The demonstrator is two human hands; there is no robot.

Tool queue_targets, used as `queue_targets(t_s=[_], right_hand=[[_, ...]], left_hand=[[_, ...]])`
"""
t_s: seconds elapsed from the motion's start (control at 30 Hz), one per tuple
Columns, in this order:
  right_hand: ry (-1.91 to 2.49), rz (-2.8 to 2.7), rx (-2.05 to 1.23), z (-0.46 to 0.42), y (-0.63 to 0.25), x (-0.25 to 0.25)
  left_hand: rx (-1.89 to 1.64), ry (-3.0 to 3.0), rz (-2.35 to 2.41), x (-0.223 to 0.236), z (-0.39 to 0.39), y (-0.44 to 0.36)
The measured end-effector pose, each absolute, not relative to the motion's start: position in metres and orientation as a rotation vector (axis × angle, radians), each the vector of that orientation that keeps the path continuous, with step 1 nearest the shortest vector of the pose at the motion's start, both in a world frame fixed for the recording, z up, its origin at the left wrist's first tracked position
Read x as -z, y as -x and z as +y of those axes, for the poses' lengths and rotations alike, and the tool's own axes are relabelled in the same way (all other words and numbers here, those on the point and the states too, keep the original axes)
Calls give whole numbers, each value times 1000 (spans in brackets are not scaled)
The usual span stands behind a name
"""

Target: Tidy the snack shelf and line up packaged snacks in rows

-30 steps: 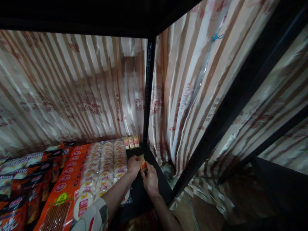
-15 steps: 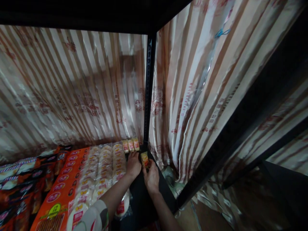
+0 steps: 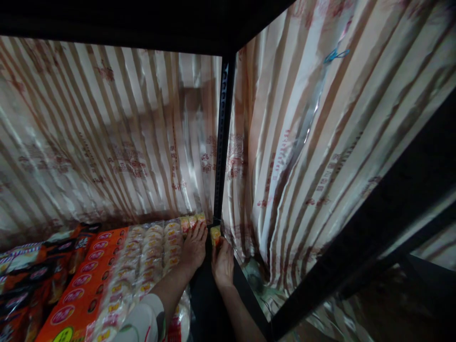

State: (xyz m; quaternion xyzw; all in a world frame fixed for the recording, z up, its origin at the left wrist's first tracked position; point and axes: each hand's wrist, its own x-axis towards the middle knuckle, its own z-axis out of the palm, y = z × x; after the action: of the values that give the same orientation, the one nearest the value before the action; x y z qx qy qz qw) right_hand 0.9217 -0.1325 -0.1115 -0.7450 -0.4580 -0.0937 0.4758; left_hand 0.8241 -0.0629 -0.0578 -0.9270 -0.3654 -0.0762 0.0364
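Note:
My left hand [image 3: 195, 244] lies with its fingers stretched out over the front of a short row of small yellow packs [image 3: 185, 223] at the back of the black shelf [image 3: 208, 304]. Just to the right, my right hand [image 3: 223, 266] pinches another small yellow pack [image 3: 215, 232] near the rear corner post. Its lower part is covered by my fingers. Below my left forearm and beside it run columns of round, pale, plastic-wrapped snacks [image 3: 151, 254].
Left of the round snacks is an orange printed sheet pack [image 3: 83, 280], then dark and orange bags [image 3: 39, 275]. A black upright post [image 3: 223, 142] stands at the back corner, with a thick slanted beam [image 3: 356, 251] at right. Striped printed sheeting [image 3: 142, 128] hangs behind.
My left hand has moved up onto the row of yellow packs, partly covering it. My right hand has carried its pack slightly toward the corner post. The view has shifted a little.

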Motion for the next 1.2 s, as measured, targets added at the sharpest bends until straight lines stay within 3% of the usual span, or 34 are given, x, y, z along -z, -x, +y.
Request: queue_targets(t_s=[0.27, 1.2], right_hand=[[1852, -1114, 263, -104, -929, 108], [1948, -1182, 237, -60, -941, 116]], left_hand=[[249, 2833, -1164, 74, -50, -820], [80, 2827, -1275, 60, -56, -829]])
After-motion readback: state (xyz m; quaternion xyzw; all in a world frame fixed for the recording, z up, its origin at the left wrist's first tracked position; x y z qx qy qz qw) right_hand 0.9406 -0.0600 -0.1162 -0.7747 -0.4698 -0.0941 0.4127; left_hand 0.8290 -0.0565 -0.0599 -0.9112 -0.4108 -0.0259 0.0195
